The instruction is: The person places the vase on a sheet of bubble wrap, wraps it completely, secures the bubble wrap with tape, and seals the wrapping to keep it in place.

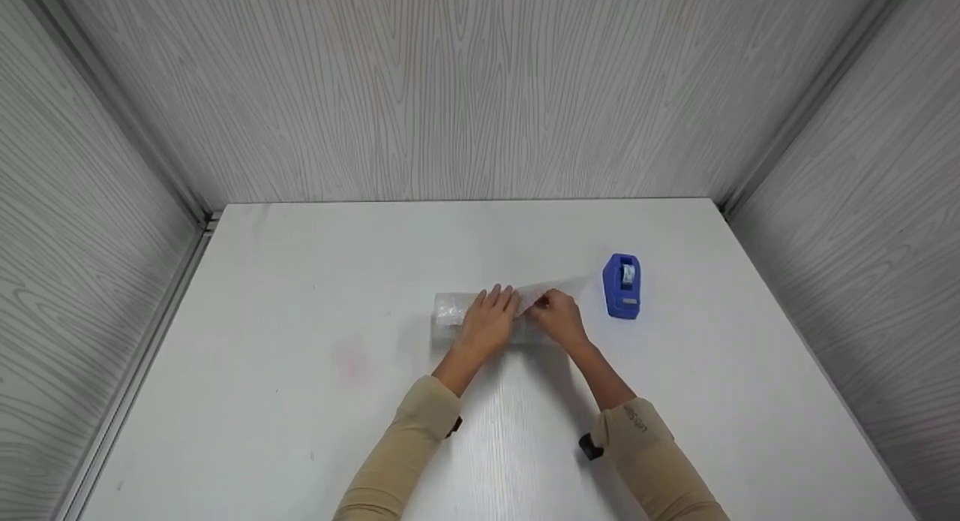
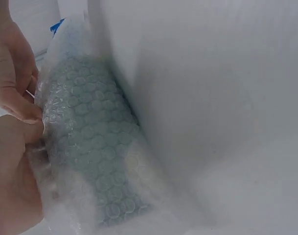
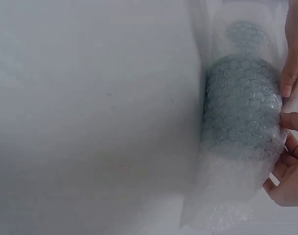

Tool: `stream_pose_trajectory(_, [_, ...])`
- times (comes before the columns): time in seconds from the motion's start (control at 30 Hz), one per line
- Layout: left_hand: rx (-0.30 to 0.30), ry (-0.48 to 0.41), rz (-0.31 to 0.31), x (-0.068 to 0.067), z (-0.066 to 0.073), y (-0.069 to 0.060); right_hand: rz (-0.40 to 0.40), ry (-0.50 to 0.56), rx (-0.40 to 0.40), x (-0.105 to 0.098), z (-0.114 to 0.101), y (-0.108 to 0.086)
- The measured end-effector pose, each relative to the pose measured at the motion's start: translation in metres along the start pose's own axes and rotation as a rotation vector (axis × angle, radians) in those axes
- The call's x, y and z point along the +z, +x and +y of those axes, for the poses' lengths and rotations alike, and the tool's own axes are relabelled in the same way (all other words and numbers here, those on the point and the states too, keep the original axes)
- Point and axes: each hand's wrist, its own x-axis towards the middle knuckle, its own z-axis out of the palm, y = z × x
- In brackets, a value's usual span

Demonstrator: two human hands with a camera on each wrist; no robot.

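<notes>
A roll of clear bubble wrap lies crosswise on the white table. In the right wrist view, a pale greenish, cylinder-like thing shows through the wrap; its exact kind is hidden. My left hand rests on top of the roll with fingers extended. Close by on its right, my right hand pinches the edge of the wrap with curled fingers. A loose flap of wrap stands up between the hands and stretches to the right. In the left wrist view, both thumbs meet the near side of the roll.
A blue tape dispenser with a roll of tape stands right of the wrap, a short way from my right hand. Grey wood-grain panels enclose the white table at the back and both sides.
</notes>
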Motion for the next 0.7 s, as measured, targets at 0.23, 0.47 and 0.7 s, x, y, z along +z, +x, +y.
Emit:
stream_pose_trajectory(0.23, [0.026,0.025,-0.012,0.0035,0.0000,-0.0022,0.017,0.019,0.042,0.0033,0.0000,0.0009])
stream_pose_trajectory(0.47, [0.021,0.024,-0.016,0.0058,0.0007,0.0006,0.011,0.063,0.125,0.0034,0.0005,0.0040])
stream_pose_trajectory(0.7, [0.013,0.004,0.090,0.0077,0.0005,0.0033,0.114,0.145,0.096,0.0011,0.0048,0.0050])
